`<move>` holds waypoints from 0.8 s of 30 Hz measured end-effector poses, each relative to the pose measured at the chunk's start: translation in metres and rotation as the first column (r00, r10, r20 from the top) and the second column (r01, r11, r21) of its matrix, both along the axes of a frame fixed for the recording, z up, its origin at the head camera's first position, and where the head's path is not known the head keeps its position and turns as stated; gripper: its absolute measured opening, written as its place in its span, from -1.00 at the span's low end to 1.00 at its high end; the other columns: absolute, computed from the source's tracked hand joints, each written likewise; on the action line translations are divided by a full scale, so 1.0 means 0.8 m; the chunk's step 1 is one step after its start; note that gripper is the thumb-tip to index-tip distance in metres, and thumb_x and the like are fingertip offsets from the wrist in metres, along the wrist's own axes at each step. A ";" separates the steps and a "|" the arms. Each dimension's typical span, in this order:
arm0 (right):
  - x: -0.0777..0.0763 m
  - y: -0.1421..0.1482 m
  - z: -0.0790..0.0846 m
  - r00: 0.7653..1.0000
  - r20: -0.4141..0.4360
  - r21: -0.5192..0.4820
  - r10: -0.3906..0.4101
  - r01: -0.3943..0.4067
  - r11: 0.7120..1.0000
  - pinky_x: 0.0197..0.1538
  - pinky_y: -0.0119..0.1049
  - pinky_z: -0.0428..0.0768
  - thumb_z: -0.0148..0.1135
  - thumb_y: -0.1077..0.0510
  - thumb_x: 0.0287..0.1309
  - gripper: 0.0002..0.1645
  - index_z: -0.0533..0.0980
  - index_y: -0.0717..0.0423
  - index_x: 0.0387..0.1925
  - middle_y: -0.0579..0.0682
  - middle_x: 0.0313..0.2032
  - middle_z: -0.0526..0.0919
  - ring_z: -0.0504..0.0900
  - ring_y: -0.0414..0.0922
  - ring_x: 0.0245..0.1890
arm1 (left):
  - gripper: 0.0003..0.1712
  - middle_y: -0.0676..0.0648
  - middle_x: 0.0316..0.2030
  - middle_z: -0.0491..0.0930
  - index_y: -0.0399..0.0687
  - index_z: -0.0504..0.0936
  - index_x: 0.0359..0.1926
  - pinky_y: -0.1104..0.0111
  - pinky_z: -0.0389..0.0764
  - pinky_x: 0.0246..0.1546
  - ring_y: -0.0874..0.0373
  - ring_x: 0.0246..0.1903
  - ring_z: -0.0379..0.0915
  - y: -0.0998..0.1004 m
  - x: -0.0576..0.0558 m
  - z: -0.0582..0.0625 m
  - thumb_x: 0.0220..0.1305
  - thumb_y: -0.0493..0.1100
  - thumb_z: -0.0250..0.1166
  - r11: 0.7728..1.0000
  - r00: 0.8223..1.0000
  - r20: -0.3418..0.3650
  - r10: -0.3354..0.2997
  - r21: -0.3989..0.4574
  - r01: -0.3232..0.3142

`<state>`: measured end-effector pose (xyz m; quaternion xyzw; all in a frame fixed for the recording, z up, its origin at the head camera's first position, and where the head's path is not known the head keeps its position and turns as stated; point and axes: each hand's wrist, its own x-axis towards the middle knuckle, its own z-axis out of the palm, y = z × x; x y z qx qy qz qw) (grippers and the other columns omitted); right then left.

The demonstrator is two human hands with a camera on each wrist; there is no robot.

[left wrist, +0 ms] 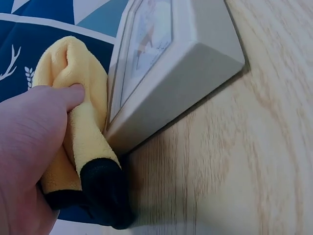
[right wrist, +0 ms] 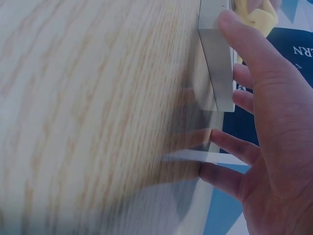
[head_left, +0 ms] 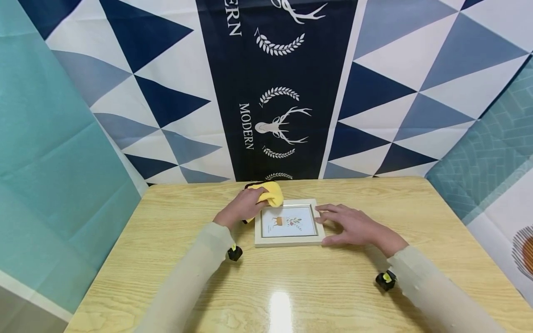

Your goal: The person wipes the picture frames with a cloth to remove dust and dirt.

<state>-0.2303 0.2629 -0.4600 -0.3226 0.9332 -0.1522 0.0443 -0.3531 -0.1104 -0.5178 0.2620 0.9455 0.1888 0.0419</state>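
A yellow cloth (head_left: 272, 193) with black edging is bunched in my left hand (head_left: 245, 203), over the left far corner of a picture frame (head_left: 287, 241). In the left wrist view the thumb presses into the folded cloth (left wrist: 93, 112) beside the frame's pale side (left wrist: 166, 93). The frame lies flat on the table, its print showing a small plant drawing. My right hand (head_left: 351, 225) rests at the frame's right edge, thumb by the near corner. From the right wrist, that hand (right wrist: 279, 112) touches the frame (right wrist: 220, 68) with thumb and some fingers; two others reach the tabletop.
The wood-grain table (head_left: 200, 286) spreads around the frame, with a bright light reflection near its front. Behind it hangs a patterned fabric (head_left: 283, 92) with triangles and deer heads. A teal curtain (head_left: 54, 162) stands at the left.
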 end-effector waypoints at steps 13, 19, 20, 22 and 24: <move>0.000 0.001 -0.001 1.000 -0.008 0.010 -0.003 0.003 1.000 0.34 0.45 0.66 0.52 -0.45 0.30 -0.21 0.68 -0.20 0.42 0.07 0.65 0.50 0.53 0.32 0.58 | -0.40 -0.07 0.41 0.72 0.06 0.53 0.58 0.00 0.61 0.52 -0.06 0.43 0.63 0.007 0.020 0.028 0.74 0.18 0.20 1.000 0.998 0.068 0.020 -0.009 -0.019; 0.002 0.001 0.000 1.000 -0.025 0.008 0.000 0.000 1.000 0.27 0.41 0.70 0.51 -0.45 0.30 -0.20 0.69 -0.17 0.42 0.07 0.64 0.51 0.55 0.33 0.56 | -0.47 -0.02 0.26 0.79 0.08 0.61 0.49 -0.04 0.69 0.40 -0.07 0.29 0.70 0.020 0.012 0.015 0.73 0.20 0.22 1.000 1.000 0.001 -0.017 0.003 0.017; 0.003 0.001 0.000 1.000 -0.028 0.008 0.001 -0.001 1.000 0.25 0.41 0.71 0.51 -0.45 0.30 -0.20 0.69 -0.17 0.42 0.08 0.64 0.51 0.55 0.33 0.55 | -0.47 -0.03 0.23 0.80 0.06 0.62 0.47 -0.07 0.71 0.37 -0.10 0.27 0.70 0.023 0.011 0.011 0.72 0.19 0.24 1.000 0.999 -0.024 -0.024 0.006 0.024; 0.003 0.001 0.001 1.000 -0.027 0.009 0.001 -0.001 1.000 0.25 0.41 0.71 0.51 -0.44 0.31 -0.20 0.69 -0.16 0.42 0.08 0.64 0.51 0.55 0.34 0.55 | -0.47 -0.02 0.20 0.81 0.05 0.63 0.45 -0.08 0.74 0.31 -0.12 0.24 0.72 0.027 0.010 0.009 0.71 0.20 0.26 0.999 0.998 -0.059 -0.034 -0.006 0.034; 0.003 0.000 0.000 1.000 -0.022 0.010 -0.002 0.003 1.000 0.26 0.41 0.70 0.50 -0.45 0.31 -0.20 0.68 -0.17 0.43 0.07 0.65 0.50 0.55 0.33 0.56 | -0.47 -0.03 0.22 0.81 0.04 0.63 0.45 -0.09 0.74 0.32 -0.14 0.27 0.71 0.031 0.011 0.008 0.70 0.19 0.27 0.999 0.996 -0.082 -0.033 -0.024 0.031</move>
